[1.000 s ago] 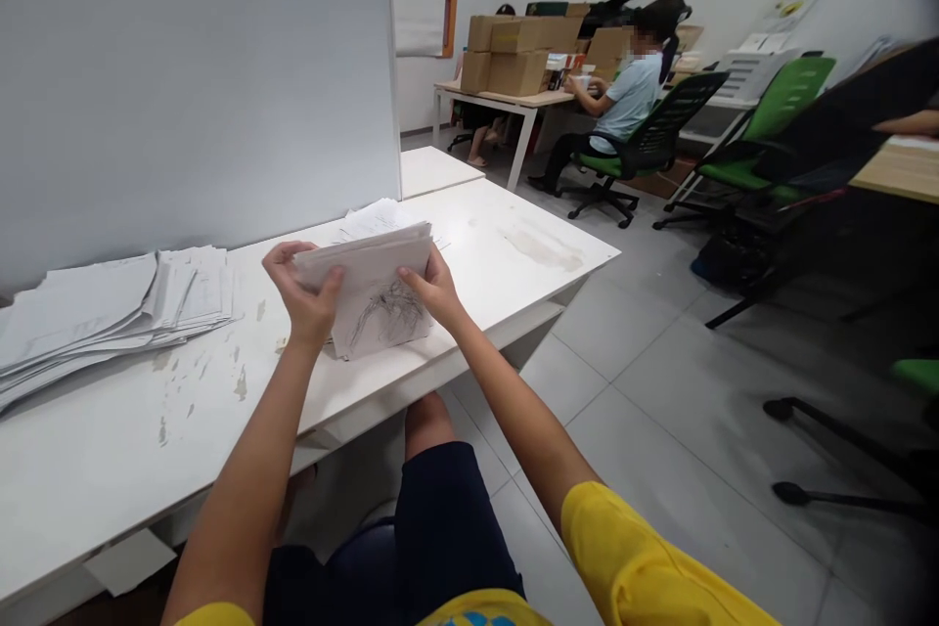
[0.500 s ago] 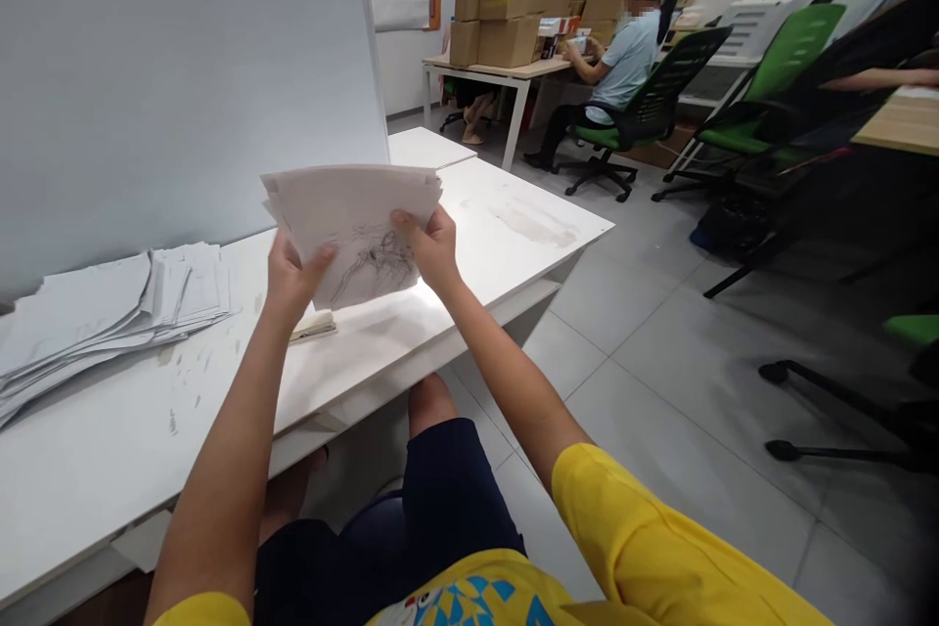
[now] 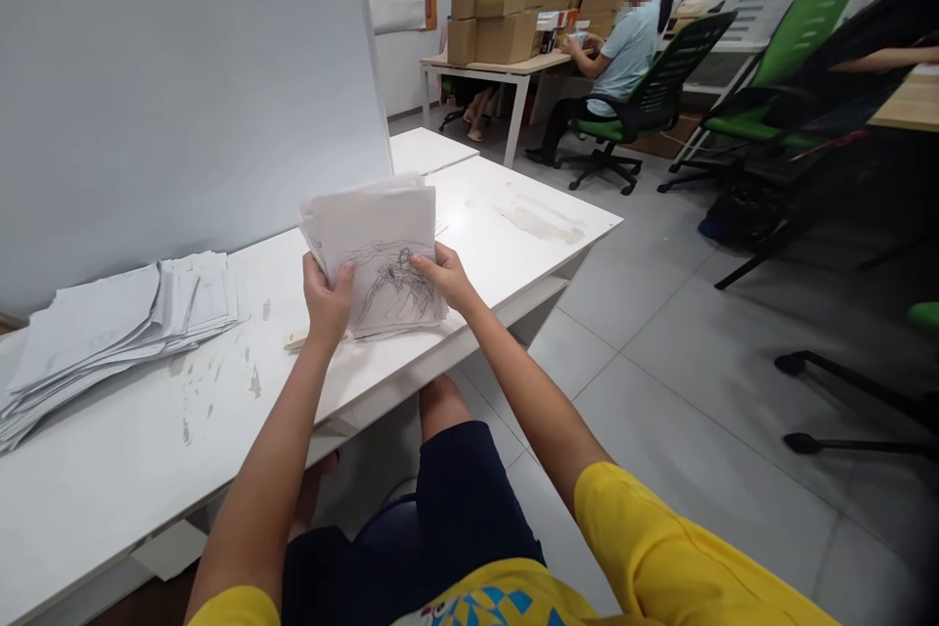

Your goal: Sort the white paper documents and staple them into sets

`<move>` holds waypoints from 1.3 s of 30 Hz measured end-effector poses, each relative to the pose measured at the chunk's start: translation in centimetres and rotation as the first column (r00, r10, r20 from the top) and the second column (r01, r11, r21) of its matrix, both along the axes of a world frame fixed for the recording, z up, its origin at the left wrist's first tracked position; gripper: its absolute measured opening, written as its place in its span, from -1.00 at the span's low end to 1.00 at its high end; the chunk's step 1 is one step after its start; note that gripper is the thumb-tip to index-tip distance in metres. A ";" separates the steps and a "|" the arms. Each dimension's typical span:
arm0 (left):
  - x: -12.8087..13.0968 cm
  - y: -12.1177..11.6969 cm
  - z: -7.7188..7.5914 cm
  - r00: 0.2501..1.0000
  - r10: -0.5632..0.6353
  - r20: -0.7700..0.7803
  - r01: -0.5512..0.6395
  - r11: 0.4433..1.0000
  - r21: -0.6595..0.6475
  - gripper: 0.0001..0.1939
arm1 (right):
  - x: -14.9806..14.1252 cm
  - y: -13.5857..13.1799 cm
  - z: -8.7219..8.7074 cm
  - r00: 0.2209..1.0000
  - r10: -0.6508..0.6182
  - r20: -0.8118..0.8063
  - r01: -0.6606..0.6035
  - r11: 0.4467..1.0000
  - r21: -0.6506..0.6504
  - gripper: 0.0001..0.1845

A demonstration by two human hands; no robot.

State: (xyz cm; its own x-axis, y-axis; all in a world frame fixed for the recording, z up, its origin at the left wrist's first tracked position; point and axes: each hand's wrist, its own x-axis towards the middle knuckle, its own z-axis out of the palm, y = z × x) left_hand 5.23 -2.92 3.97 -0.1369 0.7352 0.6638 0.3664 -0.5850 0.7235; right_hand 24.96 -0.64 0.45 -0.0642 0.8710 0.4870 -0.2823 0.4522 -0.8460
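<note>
Between my two hands a stack of paper sheets (image 3: 385, 220) stands upright on its lower edge or just above the table; I cannot tell which. Dark scribbled lines cover the lower half of the sheet facing me. My left hand (image 3: 328, 301) is closed on the stack's left side, thumb in front and fingers behind. My right hand (image 3: 449, 278) grips the right side, its thumb pressed on the drawing. The top edges of the sheets are uneven. A small pale, flat object (image 3: 296, 341) lies by my left wrist, partly hidden.
A larger loose pile of papers (image 3: 95, 333) lies left on the white table (image 3: 249, 430). A whiteboard (image 3: 183, 88) rises behind. Farther off, a person (image 3: 631, 49) sits on a green chair (image 3: 652, 98) near cardboard boxes (image 3: 506, 24). Another person's arm shows at far right.
The stack was lifted and tilted, then lowered toward the table and turned more upright. Both hands kept hold of it throughout. The camera's view has shifted slightly.
</note>
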 end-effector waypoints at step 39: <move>0.9 1.0 5.0 0.967 -0.213 -0.142 0.231 0.964 0.129 -0.47 | 0.9 -0.2 2.5 0.955 -0.249 0.163 0.209 0.952 0.225 -0.48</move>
